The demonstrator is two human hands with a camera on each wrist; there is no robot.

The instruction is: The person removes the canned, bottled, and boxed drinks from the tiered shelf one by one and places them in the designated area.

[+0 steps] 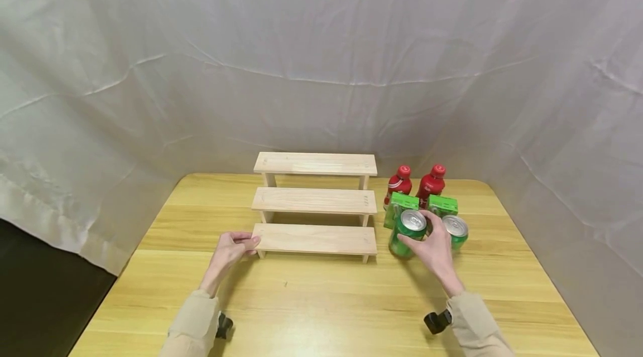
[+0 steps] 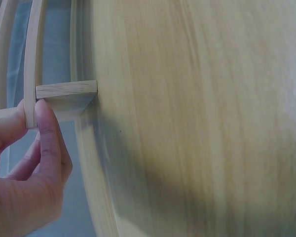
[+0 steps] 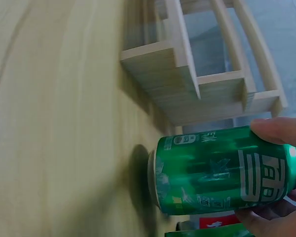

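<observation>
A three-tier wooden step shelf (image 1: 315, 239) stands at the middle of the table. My left hand (image 1: 230, 250) pinches the left end of its lowest board (image 2: 31, 74) between thumb and fingers. On the shelf's right side, my right hand (image 1: 436, 246) grips a green drink can (image 3: 212, 170) near its top, thumb on one side and fingers on the other. The can is upright, and in the right wrist view its base seems slightly off the tabletop, above a shadow. A second green can (image 1: 456, 227) stands just right of that hand.
Behind the cans are two green cartons (image 1: 404, 201), partly hidden, and two red bottles (image 1: 433, 183) with red caps. A pale cloth (image 1: 321, 67) hangs behind and beside the wooden table (image 1: 321, 301). Each wrist wears a black device (image 1: 438, 322).
</observation>
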